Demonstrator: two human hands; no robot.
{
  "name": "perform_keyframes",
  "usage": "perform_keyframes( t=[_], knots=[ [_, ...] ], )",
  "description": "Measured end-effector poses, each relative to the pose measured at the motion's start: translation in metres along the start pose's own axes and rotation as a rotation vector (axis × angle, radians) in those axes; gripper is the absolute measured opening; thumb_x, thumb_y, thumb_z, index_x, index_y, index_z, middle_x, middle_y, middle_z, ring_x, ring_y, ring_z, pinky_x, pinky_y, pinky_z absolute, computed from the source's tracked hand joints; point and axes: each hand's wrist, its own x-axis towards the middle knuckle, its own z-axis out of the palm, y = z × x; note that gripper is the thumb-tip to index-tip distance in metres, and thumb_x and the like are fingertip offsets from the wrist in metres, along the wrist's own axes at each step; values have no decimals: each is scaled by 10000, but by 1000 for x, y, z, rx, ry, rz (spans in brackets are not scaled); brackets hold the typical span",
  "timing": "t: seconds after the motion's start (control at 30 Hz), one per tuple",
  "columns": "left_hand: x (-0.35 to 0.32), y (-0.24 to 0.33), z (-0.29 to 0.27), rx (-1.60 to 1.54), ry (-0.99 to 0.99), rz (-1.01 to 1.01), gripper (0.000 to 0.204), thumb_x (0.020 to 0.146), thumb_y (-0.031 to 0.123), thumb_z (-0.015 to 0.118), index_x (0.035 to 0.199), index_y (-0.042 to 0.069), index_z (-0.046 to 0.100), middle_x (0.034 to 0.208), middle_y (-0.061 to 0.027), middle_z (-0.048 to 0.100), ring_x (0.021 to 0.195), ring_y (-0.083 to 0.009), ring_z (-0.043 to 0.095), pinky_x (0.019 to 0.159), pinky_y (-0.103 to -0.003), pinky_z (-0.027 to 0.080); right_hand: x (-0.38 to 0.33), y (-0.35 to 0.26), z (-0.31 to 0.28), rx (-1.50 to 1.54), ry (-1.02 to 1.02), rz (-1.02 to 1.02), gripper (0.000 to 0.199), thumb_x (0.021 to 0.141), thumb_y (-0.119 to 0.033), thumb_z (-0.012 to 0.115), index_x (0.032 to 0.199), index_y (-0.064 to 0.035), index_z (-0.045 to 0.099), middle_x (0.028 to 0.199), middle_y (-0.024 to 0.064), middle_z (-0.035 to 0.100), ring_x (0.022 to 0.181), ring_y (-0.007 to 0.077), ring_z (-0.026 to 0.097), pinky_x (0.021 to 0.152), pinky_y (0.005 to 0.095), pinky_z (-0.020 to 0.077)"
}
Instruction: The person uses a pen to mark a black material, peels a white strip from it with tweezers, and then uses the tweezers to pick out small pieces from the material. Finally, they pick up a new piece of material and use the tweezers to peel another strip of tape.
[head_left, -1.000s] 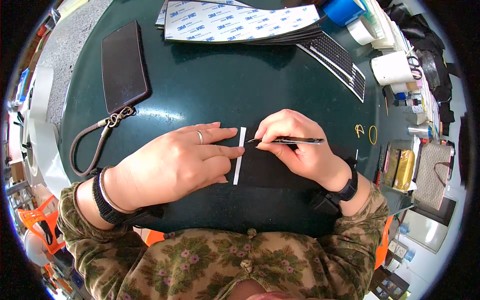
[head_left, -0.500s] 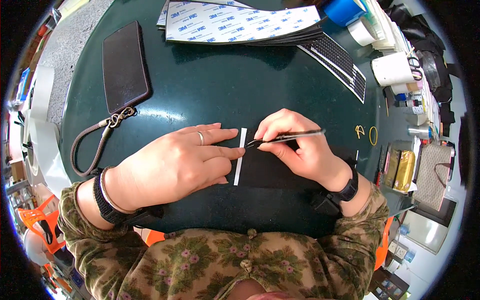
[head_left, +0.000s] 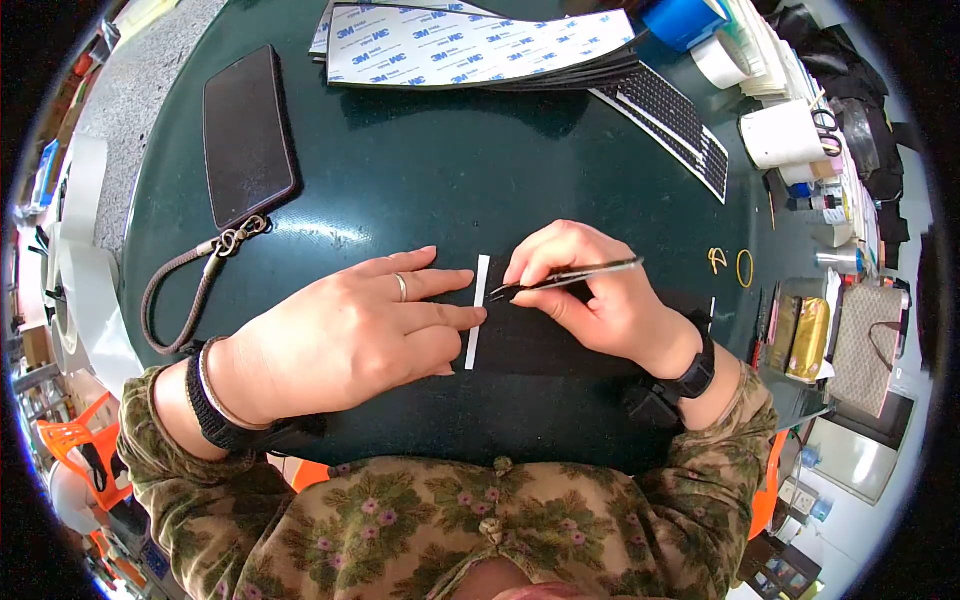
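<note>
A flat black sheet (head_left: 560, 345) lies on the dark green table in front of me, with a narrow white strip (head_left: 473, 345) along its left edge. My left hand (head_left: 350, 330) rests palm down beside it, fingers stretched out; the index fingertip touches the strip. Pinched in my right hand (head_left: 600, 300) are slim dark tweezers (head_left: 600, 271), their shaft slanting up to the right. The tweezer tips sit just right of the strip, over the sheet. Whether anything is between the tips is too small to tell.
A dark phone (head_left: 248, 135) with a looped cord strap (head_left: 165, 275) lies at the left. White-backed sheets (head_left: 470, 45) and a sheet of small black pieces (head_left: 680, 125) lie at the back. Tape rolls (head_left: 720, 60) and rubber bands (head_left: 744, 268) are at the right.
The tweezer tips have shifted very slightly left relative to the strip. My left hand has hardly moved; the whole view has shifted a little.
</note>
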Motion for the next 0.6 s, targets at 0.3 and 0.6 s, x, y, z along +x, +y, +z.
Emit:
perform_keyframes(
  t=[0.3,0.6],
  knots=[
    [-2,0,1,22,-25,-15,202,843,207,773,880,83,618,1292,-60,687,1290,-319,591,1115,-542,446,-2,-5,1,-19,-20,105,206,872,1,754,971,-71,588,969,109,696,866,211,681,775,318,525],
    [-3,1,2,2,-36,-28,194,852,205,766,886,79,622,1304,-59,682,1309,-317,577,1123,-542,437,-1,-6,1,-80,5,-14,232,856,6,763,987,-71,587,957,109,699,850,238,693,740,326,542]
  ],
)
